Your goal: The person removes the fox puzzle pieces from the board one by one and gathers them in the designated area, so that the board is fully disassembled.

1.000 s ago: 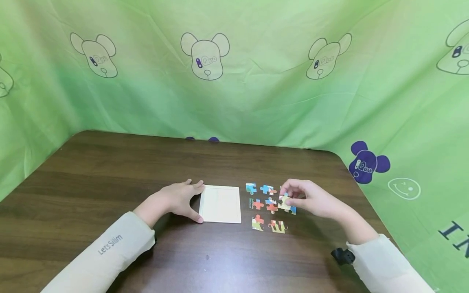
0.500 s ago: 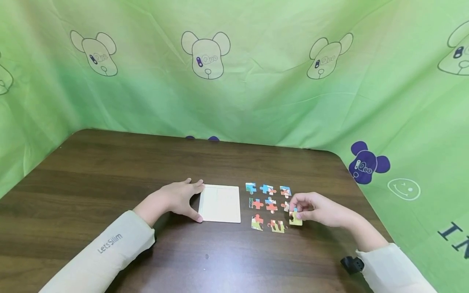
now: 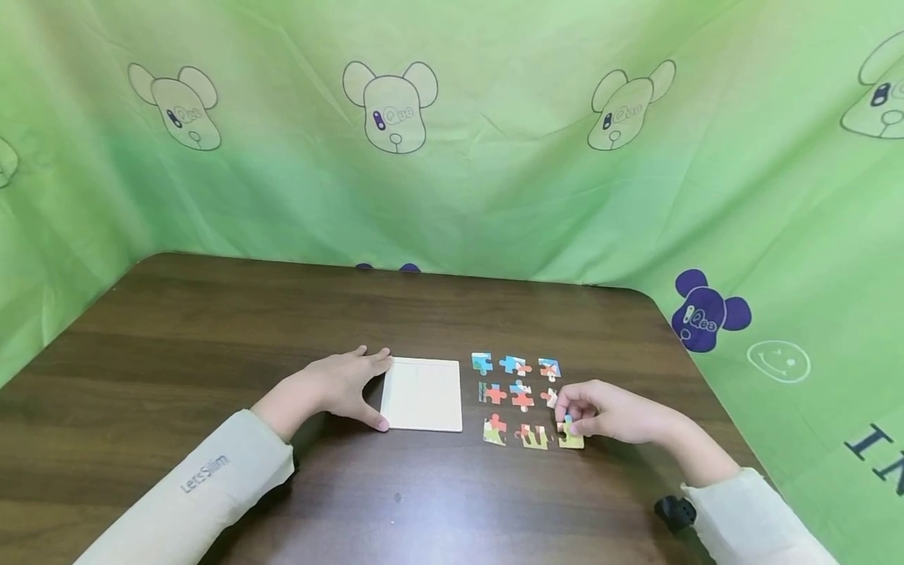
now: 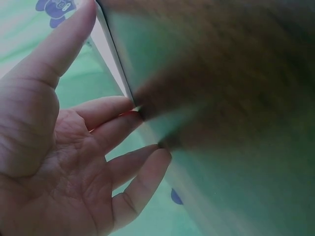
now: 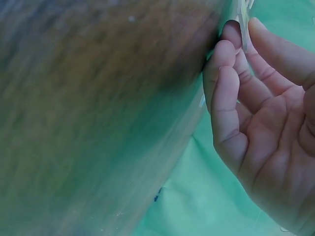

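In the head view my right hand (image 3: 617, 412) pinches a yellow-green jigsaw puzzle piece (image 3: 572, 442) with a blue knob between thumb and fingers. This piece is at the lower right corner of a group of loose pieces. The right wrist view shows the puzzle piece (image 5: 243, 27) edge-on between thumb and fingertips, low by the table. My left hand (image 3: 340, 390) rests at the left side of a pale square puzzle board (image 3: 424, 396), thumb and forefinger spread to its two left corners. In the left wrist view the board (image 4: 109, 49) shows as a thin white strip by the fingers.
Several picture puzzle pieces (image 3: 523, 396) lie in loose rows just right of the board, in blue, red and yellow-green. The brown wooden table (image 3: 282, 314) ends at a green printed cloth (image 3: 487, 188) behind and at the sides.
My right hand has carried the yellow-green piece from the middle right of the group down to its lower right corner, uncovering pieces there. The left hand has stayed at the board.
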A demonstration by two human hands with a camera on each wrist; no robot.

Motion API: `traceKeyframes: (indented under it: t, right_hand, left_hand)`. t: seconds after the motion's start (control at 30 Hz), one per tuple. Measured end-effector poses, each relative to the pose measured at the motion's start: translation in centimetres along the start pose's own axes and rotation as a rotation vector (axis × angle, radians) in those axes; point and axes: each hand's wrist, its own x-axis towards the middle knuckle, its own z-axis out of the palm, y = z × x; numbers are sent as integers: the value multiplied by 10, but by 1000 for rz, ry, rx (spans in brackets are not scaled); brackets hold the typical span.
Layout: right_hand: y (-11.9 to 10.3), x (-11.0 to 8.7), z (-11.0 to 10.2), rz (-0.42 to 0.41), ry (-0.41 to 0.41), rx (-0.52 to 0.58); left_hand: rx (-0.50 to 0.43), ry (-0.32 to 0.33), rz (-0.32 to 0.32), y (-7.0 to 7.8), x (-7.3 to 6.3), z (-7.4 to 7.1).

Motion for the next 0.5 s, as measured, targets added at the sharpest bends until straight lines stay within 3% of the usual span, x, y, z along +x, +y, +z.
traceKeyframes:
  t: [0.33, 0.5]
  right_hand:
    - [-1, -3, -3, 55, 1, -16]
    - [1, -6, -4, 37, 2, 5]
  left_hand:
    - [-46, -3, 24, -4, -5, 2]
    - [-52, -10, 24, -2, -7, 2]
